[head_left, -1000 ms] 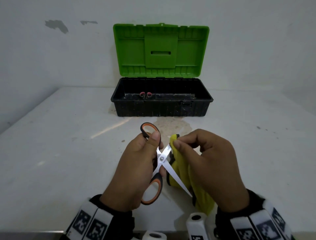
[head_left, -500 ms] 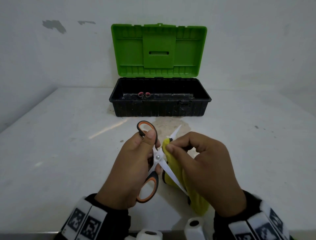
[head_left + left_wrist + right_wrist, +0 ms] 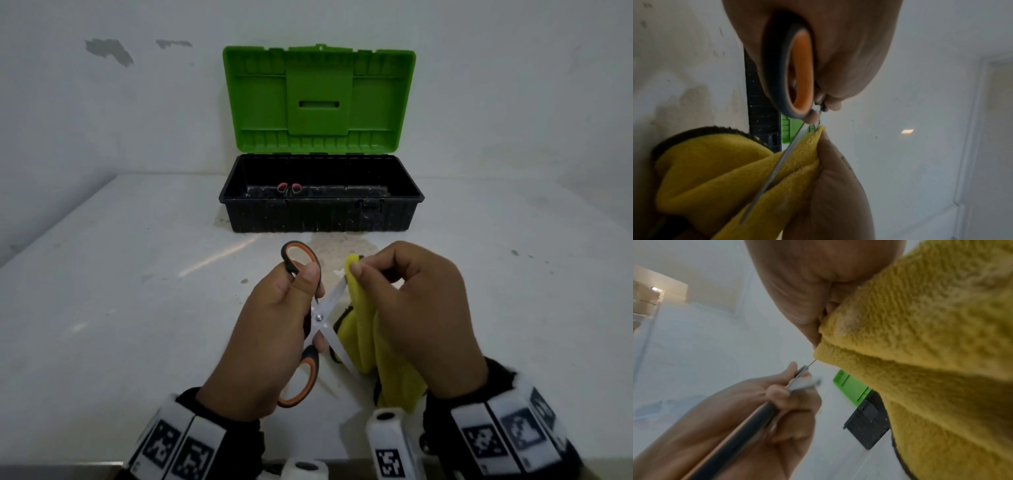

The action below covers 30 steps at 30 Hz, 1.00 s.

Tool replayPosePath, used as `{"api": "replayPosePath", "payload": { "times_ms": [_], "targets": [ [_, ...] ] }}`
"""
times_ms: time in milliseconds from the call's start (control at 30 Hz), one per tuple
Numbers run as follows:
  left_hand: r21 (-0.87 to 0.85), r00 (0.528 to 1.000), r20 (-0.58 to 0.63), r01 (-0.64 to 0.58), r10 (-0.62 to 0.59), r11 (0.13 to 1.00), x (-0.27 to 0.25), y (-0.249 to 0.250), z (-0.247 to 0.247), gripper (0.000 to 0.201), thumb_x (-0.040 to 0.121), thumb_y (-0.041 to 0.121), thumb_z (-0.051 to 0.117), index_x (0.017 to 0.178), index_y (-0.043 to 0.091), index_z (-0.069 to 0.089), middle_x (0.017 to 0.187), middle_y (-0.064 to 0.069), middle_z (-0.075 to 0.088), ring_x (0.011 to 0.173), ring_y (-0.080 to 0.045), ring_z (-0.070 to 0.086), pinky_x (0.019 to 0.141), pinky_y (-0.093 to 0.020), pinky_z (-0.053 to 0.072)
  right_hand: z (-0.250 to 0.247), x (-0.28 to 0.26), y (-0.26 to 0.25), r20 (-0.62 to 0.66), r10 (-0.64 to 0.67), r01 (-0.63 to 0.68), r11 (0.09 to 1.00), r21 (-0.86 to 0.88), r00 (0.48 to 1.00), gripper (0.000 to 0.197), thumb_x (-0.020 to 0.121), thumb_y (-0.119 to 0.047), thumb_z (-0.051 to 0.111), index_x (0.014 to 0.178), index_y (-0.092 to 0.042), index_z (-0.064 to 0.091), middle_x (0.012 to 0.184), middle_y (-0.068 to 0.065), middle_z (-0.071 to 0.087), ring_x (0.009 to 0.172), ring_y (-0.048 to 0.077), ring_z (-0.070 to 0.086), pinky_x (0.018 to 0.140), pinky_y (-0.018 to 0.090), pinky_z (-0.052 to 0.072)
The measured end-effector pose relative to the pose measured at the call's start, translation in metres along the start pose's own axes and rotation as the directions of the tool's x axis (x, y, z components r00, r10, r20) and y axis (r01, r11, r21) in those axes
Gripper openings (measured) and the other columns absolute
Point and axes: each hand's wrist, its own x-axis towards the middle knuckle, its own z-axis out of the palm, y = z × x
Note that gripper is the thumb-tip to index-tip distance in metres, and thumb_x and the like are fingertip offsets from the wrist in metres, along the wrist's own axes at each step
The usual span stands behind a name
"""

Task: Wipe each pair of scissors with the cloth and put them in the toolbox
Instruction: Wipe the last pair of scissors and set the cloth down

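Observation:
My left hand (image 3: 274, 329) grips the orange-and-black scissors (image 3: 318, 318) by their handles, blades spread apart in an X above the table. The upper handle loop (image 3: 299, 255) sticks out past my thumb. My right hand (image 3: 411, 308) pinches a yellow cloth (image 3: 363, 329) folded over the upper blade near its tip, hiding that tip. In the left wrist view the blade (image 3: 774, 168) runs into the cloth (image 3: 719, 170). The right wrist view shows the cloth (image 3: 920, 337) folded over the thin blade edge. The toolbox (image 3: 322, 219) stands open behind, green lid (image 3: 318, 102) upright.
Inside the black toolbox lie red-handled scissors (image 3: 289, 188) at the left of its floor. The white table (image 3: 120, 291) stretches left and right of my hands. A white wall stands right behind the box. Wrist cameras (image 3: 387, 442) sit near the table's front edge.
The cloth in my right hand slid back up along the upper blade and now covers its tip, which poked out half a second ago. The scissors stay spread in my left hand.

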Motion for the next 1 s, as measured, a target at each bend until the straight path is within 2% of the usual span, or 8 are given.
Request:
{"api": "replayPosePath", "payload": {
  "times_ms": [167, 433, 567, 633, 733, 867, 933, 1000],
  "targets": [
    [0.024, 0.999, -0.039, -0.011, 0.012, 1.0, 0.001, -0.005, 0.004, 0.041, 0.098, 0.046, 0.042, 0.089, 0.009, 0.057, 0.046, 0.006, 0.048, 0.044, -0.011, 0.054, 0.043, -0.018, 0.043, -0.01, 0.01, 0.006, -0.076, 0.042, -0.04, 0.999, 0.024, 0.996, 0.012, 0.084, -0.026, 0.076, 0.073, -0.025, 0.071, 0.067, -0.017, 0.066, 0.07, -0.003, 0.061, 0.061, 0.004, 0.043],
    [0.08, 0.997, -0.064, -0.048, 0.053, 0.996, 0.004, -0.009, 0.006, 0.04, 0.096, 0.05, 0.04, 0.082, 0.016, 0.055, 0.047, 0.01, 0.05, 0.047, -0.006, 0.055, 0.05, -0.021, 0.05, 0.011, -0.028, -0.008, 0.09, -0.079, 0.078, 0.997, 0.015, 0.993, 0.011, 0.083, -0.026, 0.075, 0.074, -0.024, 0.07, 0.064, -0.019, 0.062, 0.072, 0.0, 0.061, 0.062, 0.004, 0.044],
    [0.111, 0.996, -0.024, -0.087, 0.09, 0.99, 0.003, -0.009, 0.004, 0.042, 0.097, 0.047, 0.041, 0.09, 0.009, 0.057, 0.047, 0.007, 0.05, 0.044, -0.006, 0.054, 0.046, -0.016, 0.046, 0.009, -0.012, 0.001, -0.005, 0.001, -0.001, 1.0, -0.017, 1.0, 0.017, 0.085, -0.024, 0.075, 0.07, -0.024, 0.066, 0.063, -0.017, 0.061, 0.071, 0.001, 0.06, 0.061, 0.004, 0.042],
    [0.103, 0.994, -0.022, -0.1, 0.103, 0.99, 0.002, -0.01, 0.004, 0.042, 0.097, 0.047, 0.042, 0.089, 0.009, 0.057, 0.052, 0.004, 0.052, 0.045, -0.007, 0.055, 0.047, -0.018, 0.047, 0.008, -0.006, 0.004, -0.047, 0.041, -0.042, 0.999, -0.009, 0.998, 0.019, 0.084, -0.024, 0.076, 0.069, -0.025, 0.065, 0.064, -0.015, 0.062, 0.071, 0.0, 0.06, 0.06, 0.004, 0.042],
    [0.066, 0.996, -0.042, -0.072, 0.075, 0.995, 0.004, -0.013, 0.003, 0.04, 0.097, 0.048, 0.042, 0.087, 0.013, 0.059, 0.051, 0.008, 0.05, 0.045, -0.007, 0.054, 0.051, -0.023, 0.05, 0.012, -0.012, -0.001, 0.019, 0.017, -0.017, 1.0, -0.008, 1.0, 0.017, 0.085, -0.024, 0.075, 0.07, -0.023, 0.066, 0.064, -0.015, 0.062, 0.069, 0.003, 0.061, 0.06, 0.007, 0.044],
    [0.089, 0.996, -0.045, -0.078, 0.082, 0.993, 0.006, -0.015, 0.0, 0.046, 0.09, 0.056, 0.04, 0.087, 0.015, 0.06, 0.049, 0.012, 0.05, 0.053, -0.011, 0.057, 0.053, -0.022, 0.05, 0.015, -0.025, -0.007, 0.099, -0.063, 0.062, 0.998, 0.011, 0.993, 0.017, 0.084, -0.026, 0.075, 0.069, -0.024, 0.067, 0.062, -0.017, 0.06, 0.067, 0.007, 0.06, 0.058, 0.014, 0.047],
    [0.089, 0.994, -0.04, -0.095, 0.099, 0.991, 0.006, -0.014, -0.001, 0.047, 0.087, 0.059, 0.039, 0.086, 0.017, 0.059, 0.05, 0.011, 0.051, 0.053, -0.012, 0.058, 0.053, -0.023, 0.049, 0.012, -0.018, -0.005, 0.083, -0.015, 0.015, 1.0, 0.003, 0.996, 0.018, 0.083, -0.029, 0.075, 0.068, -0.026, 0.066, 0.062, -0.015, 0.061, 0.068, 0.007, 0.06, 0.059, 0.014, 0.047],
    [0.084, 0.993, -0.035, -0.108, 0.111, 0.991, 0.005, -0.014, 0.0, 0.046, 0.086, 0.059, 0.04, 0.085, 0.017, 0.058, 0.054, 0.006, 0.053, 0.05, -0.012, 0.058, 0.05, -0.021, 0.048, 0.009, -0.008, -0.002, 0.022, 0.055, -0.056, 0.998, 0.012, 0.998, 0.02, 0.084, -0.028, 0.075, 0.067, -0.027, 0.065, 0.062, -0.014, 0.062, 0.068, 0.003, 0.06, 0.06, 0.009, 0.045]
  ]
}}
